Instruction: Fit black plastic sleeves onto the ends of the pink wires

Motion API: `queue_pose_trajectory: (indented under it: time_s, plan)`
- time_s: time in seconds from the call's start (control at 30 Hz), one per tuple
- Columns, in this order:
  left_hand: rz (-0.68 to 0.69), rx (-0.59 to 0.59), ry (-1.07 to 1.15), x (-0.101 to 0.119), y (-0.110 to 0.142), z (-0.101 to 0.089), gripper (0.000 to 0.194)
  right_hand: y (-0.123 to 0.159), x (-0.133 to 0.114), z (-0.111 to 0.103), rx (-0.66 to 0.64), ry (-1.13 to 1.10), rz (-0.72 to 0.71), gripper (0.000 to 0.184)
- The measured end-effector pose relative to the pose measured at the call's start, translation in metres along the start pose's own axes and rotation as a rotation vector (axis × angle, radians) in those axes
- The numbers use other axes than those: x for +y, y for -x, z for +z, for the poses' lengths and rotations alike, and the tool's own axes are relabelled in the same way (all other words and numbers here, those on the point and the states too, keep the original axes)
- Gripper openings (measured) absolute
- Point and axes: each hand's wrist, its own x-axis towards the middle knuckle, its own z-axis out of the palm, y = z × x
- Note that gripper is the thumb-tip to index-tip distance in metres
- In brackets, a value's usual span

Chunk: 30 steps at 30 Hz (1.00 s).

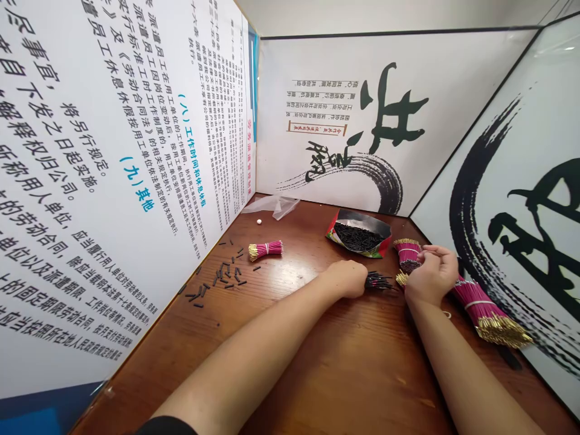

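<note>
My left hand point(348, 279) is closed, with a bunch of thin wires with black ends point(379, 281) sticking out to the right of its fingers. My right hand point(434, 272) is closed in a pinch just right of that bunch; whatever its fingertips hold is too small or hidden to make out. Behind the right hand stands a tied bundle of magenta wires point(408, 252) with gold tips. Further gold tips point(401, 279) show between the hands. A larger tied magenta bundle point(487, 308) lies to the right of my right wrist.
An opened packet point(380, 249) full of short black tubes point(356, 235) stands behind my left hand. Another tied magenta bundle point(266, 249) lies at left, near several loose black tubes point(224, 275). Clear plastic point(278, 206) sits at the back. Printed panels point(330, 66) wall in the wooden table point(326, 362).
</note>
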Motion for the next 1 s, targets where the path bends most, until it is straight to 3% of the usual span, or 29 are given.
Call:
queue_pose_trajectory:
  time_s: [0.13,0.27,0.4,0.53,0.63,0.8,1.0]
  plan:
    - [0.049,0.000,0.047,-0.005,-0.001,0.000,0.024,-0.009,0.004,-0.004,0.056,-0.068,0.034,0.007]
    - [0.085,0.070,0.361,-0.026,0.003,0.004,0.017,-0.007,0.003,-0.003,0.041,-0.115,0.050,0.008]
    - [0.132,0.138,0.733,-0.040,0.011,0.009,0.010,0.007,-0.004,0.008,-0.227,-0.213,0.164,0.019]
    - [0.054,0.096,0.911,-0.038,0.020,0.011,0.009,0.023,-0.017,0.019,-0.545,-0.277,0.224,0.036]
    - [0.059,0.130,1.043,-0.033,0.021,0.014,0.013,0.030,-0.032,0.023,-0.650,-0.265,0.196,0.038]
    - [0.152,0.322,1.252,-0.024,0.014,0.023,0.016,0.039,-0.064,0.028,-0.689,-0.154,0.038,0.031]
    - [0.195,0.568,1.262,-0.018,0.016,0.030,0.015,0.049,-0.086,0.036,-0.714,-0.068,-0.141,0.032]
